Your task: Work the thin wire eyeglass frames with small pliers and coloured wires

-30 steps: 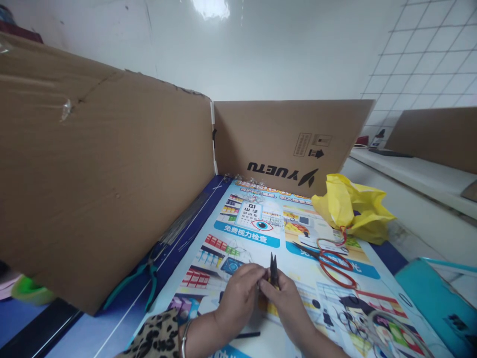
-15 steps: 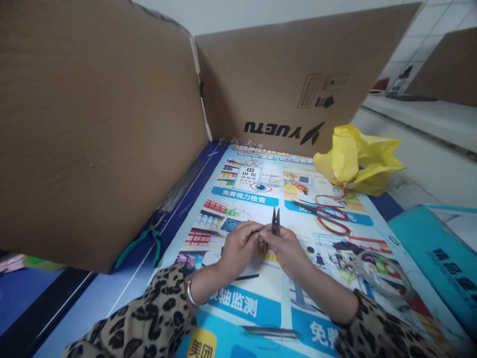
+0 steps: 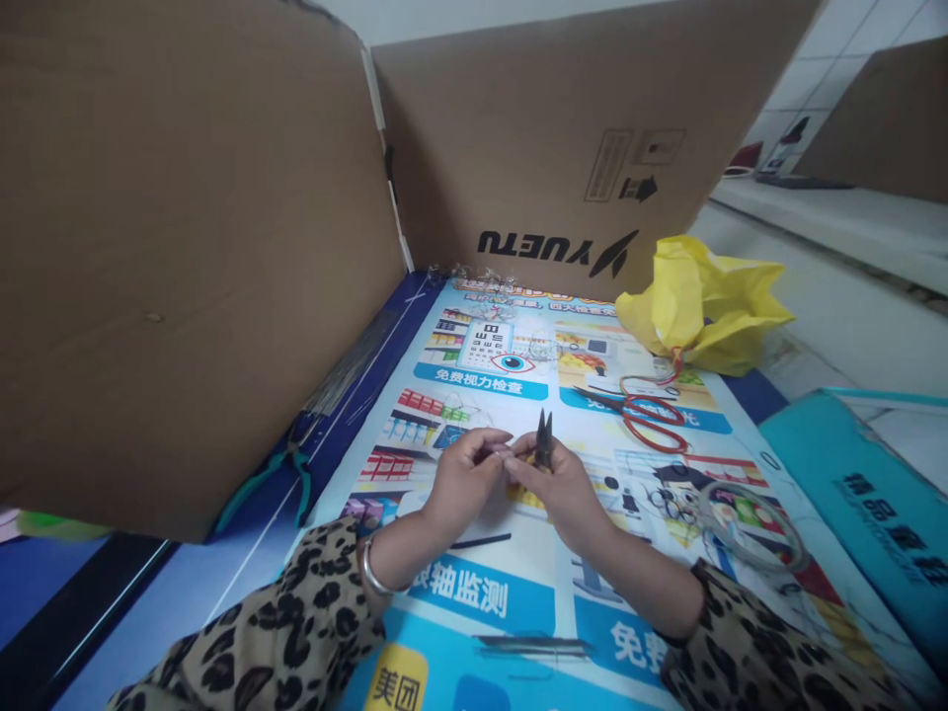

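My right hand [image 3: 557, 486] is closed round small black pliers [image 3: 544, 438] whose pointed jaws stick up above my fingers. My left hand [image 3: 465, 474] pinches something tiny right beside the pliers' jaws; it is too small to make out. Both hands meet over a colourful printed poster [image 3: 518, 602] that covers the table. Leopard-print sleeves cover both forearms, and a silver bangle [image 3: 370, 571] sits on my left wrist.
Cardboard walls [image 3: 185, 247] stand at the left and back. Red-handled scissors [image 3: 652, 415] and a crumpled yellow bag [image 3: 703, 301] lie to the right. Teal-handled pliers [image 3: 277, 479] rest by the left wall. A clear wire coil [image 3: 751, 513] and a teal box [image 3: 874, 513] lie right.
The view has tilted down, so more of my sleeves and the poster show. My hands stay together at the pliers, the left fingers shifting slightly at the jaws.
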A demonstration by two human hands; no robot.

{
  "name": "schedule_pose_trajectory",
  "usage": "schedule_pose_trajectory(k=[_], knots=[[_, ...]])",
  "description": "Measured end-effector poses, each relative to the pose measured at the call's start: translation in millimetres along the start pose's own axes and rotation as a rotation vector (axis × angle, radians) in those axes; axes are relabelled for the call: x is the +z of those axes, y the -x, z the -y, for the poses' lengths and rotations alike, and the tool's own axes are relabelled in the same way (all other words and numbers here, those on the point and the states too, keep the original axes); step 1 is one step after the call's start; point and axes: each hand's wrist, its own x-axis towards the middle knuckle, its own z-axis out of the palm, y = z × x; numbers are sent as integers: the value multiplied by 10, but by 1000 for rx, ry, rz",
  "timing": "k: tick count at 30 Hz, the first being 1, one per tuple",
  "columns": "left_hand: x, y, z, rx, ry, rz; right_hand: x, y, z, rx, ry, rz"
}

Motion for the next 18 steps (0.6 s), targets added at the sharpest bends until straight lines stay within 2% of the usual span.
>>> schedule_pose_trajectory(k=[2,4,7,10,14,18], knots=[[12,0,15,-64,51,28,-3,9,11,-52,115,-22],[24,5,8,-100,94,69,-32,7,18,-131,259,18],[41,23,-28,-138,177,119,-112,-19,17,-319,462,140],[58,56,-59,-223,240,164,-202,-57,18,-457,567,311],[67,114,-70,-303,268,211,-265,-74,53,-484,608,487],[53,149,-52,-297,238,240,-250,-51,81,-433,587,500]])
